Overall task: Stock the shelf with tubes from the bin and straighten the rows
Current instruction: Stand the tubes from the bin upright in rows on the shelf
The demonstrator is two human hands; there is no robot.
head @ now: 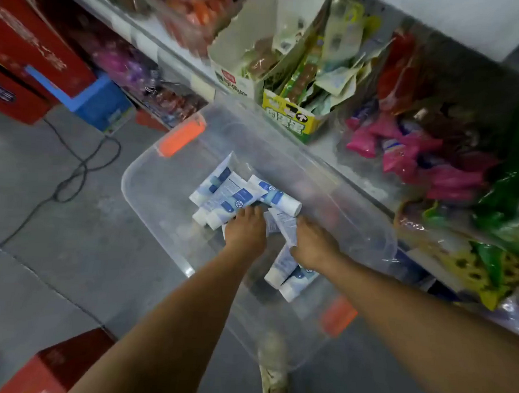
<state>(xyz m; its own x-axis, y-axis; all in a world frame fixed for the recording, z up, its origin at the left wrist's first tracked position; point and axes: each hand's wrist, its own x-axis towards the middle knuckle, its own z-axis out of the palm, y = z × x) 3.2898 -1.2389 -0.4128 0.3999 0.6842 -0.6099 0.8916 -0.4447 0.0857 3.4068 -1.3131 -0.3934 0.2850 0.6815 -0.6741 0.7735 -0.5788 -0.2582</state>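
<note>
Shelf (358,183): runs along the bin's right side, loaded with snack packets (420,150) and open cartons (286,119). No row of tubes shows on the stretch in view (the rest is out of frame), so nothing can be said about how straight any rows are.
Bin (169,167): clear and lidless, standing on the floor (69,246) against the shelf's front edge. Much of its bottom is bare.
Loose tubes (237,195): several white-and-blue ones heaped crosswise toward the bin's far-left end, caps pointing different ways. All of them are yet to be stocked.
Bundle of tubes (287,273): a few more toward the bin's near-right side, passing under the right hand with ends sticking out on both sides.
Right hand (313,244): wrapped round that bundle with the thumb across it, a firm hold.
Left hand (246,228): down on the near edge of the loose heap. Its fingers are mostly hidden behind the back of the hand, so I cannot tell whether it has closed on a tube.
Stage: judged to be gathering. Carrying to the shelf and lining up are not yet done.
</note>
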